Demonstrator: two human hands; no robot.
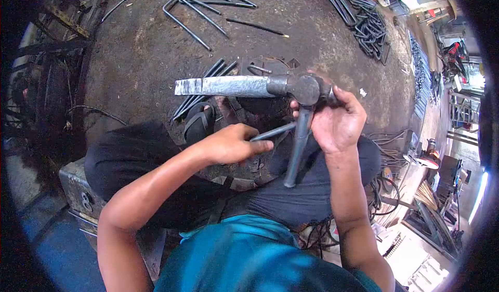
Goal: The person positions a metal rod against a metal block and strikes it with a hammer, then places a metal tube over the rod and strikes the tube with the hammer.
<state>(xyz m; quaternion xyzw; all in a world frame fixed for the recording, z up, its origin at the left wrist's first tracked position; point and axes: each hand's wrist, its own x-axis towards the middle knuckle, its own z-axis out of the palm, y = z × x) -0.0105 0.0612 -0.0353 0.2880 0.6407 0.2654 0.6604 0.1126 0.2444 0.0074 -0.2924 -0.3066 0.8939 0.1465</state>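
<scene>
My right hand (pixel 340 118) is curled around the dark round head of a heavy hammer-like metal tool (pixel 305 90). A battered silver bar (pixel 234 86) runs left from a dark collar on that head. A steel shaft (pixel 297 151) slants down from the head toward my lap, with fingertips of my right hand beside its upper end. My left hand (pixel 236 144) is closed around a short length of steel rod (pixel 273 132), whose right end overlaps the shaft in this view. My palm and wrist hide part of that rod.
Bent steel rods (pixel 195 11) lie on the stained floor ahead, alongside a thin dark stick (pixel 257 27). More bent rods (pixel 369 35) are heaped at the far right. Several rods (pixel 192 102) rest near my feet. Cables (pixel 387 146) and an angle grinder (pixel 423 160) are to the right.
</scene>
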